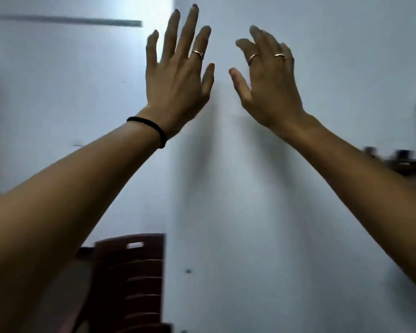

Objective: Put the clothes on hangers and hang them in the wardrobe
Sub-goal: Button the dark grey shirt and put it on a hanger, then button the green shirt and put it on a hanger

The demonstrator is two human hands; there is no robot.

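Both my arms are raised in front of a plain white wall. My left hand (178, 75) is held up with its fingers straight and spread, holding nothing; a black band circles its wrist. My right hand (269, 80) is up beside it, fingers slightly bent and relaxed, also holding nothing. The two hands are a short gap apart and touch no object. No clothes, hangers or wardrobe show in this view.
A stack of dark red plastic chairs (132, 280) stands low at the left of centre, against the wall's corner edge (171, 188). A dark shelf or table with blurred objects (404, 162) shows at the right edge. The frame is motion-blurred.
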